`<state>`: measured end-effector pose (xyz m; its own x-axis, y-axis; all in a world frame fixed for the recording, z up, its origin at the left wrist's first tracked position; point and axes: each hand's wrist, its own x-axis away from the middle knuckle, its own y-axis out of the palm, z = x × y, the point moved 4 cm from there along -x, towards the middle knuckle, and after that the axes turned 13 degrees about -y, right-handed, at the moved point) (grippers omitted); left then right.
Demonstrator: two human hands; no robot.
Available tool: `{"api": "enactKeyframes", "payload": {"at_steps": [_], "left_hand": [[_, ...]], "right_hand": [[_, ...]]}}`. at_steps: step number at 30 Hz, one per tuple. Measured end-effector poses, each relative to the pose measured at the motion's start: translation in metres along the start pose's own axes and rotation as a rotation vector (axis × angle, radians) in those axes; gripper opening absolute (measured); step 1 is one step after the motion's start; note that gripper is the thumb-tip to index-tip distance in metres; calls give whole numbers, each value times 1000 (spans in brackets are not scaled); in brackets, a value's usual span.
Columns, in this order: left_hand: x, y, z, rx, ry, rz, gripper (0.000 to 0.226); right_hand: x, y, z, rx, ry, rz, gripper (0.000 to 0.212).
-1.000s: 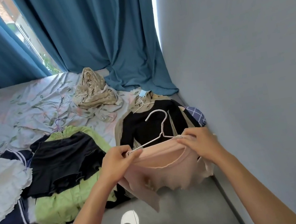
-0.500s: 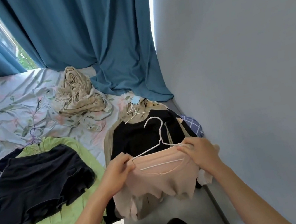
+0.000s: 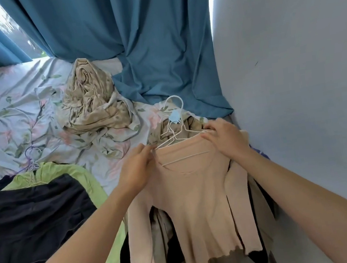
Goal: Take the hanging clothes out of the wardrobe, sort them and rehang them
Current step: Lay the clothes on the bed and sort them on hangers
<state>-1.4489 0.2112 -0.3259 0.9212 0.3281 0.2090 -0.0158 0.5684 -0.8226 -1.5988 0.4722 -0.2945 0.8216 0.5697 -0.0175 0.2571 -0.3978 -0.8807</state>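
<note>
Holding the pink top (image 3: 198,198) at both shoulders, we pinch it with the left hand (image 3: 138,171) and the right hand (image 3: 226,139) over the pile on the bed (image 3: 5,108), near the right wall. It looks light and soft; the stiff white hanger (image 3: 180,139) seems the best hold. Its long axis runs far to near, hook pointing far.
</note>
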Motion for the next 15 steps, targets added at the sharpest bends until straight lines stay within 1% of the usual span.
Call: {"api": "enactKeyframes", "payload": {"at_steps": [2,4,7,10,12,15], "left_hand": [[-29,26,-10,-146,8,-9,54],[-41,51,-25,-223,-27,-33,62],[-31,83,-68,-253,-77,-44,62],[-9,104,-133,-270,-141,-70,59],[3,109,-181,-273,-197,-83,56],[20,102,-254,-281,-284,-44,58]], "right_hand": [[-17,26,21,68,14,-29,49],[-21,59,31,84,32,-85,57],[-14,115,26,62,30,-175,60],[-4,169,6,19,-17,-257,62],[-3,202,-13,-4,-44,-284,61],[-10,257,-51,-32,-89,-320,59]]}}
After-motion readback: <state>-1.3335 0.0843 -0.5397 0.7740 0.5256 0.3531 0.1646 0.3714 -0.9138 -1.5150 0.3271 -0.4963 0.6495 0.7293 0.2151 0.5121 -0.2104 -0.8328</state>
